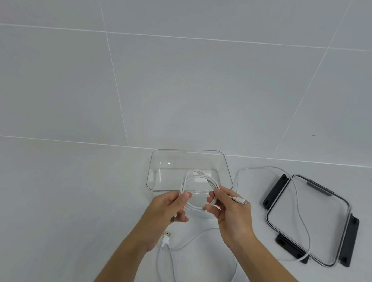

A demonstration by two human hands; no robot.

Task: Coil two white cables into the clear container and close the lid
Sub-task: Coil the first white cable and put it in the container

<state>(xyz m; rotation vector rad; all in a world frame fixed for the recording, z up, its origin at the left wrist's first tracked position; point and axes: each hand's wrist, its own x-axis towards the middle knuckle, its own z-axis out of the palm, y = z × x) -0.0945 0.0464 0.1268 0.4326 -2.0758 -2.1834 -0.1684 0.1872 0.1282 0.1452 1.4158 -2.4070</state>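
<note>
Just on the near side of the clear container (155, 183), I have the coiled cable (209, 180) held up off the tabletop (64, 198) between both grips. My left grip (170, 208) pinches the left side of the coil with thumb and fingers. My right grip (230, 213) pinches the right side, with the small connector (241, 201) sticking out past the fingers to the right. The container looks bare inside, as far as I can tell through the clear wall.

I judge the cable light and limp, but springy. The loops will try to open once either pinch lets go. Its smooth white jacket is probably a bit slick. I would keep hold where the strands bunch together, not on a single strand, and lower the whole ring flat into the container before easing off.

A second cable (301, 214) lies loose on the tabletop. Its plug (165, 239) sits near my left wrist, the slack curls toward the near edge, and a long run trails right across the lid (330, 219). I would pick that one up by its plug end and gather loops from there. The drag may shift the lid, which looks light and lies well apart to the right.
</note>
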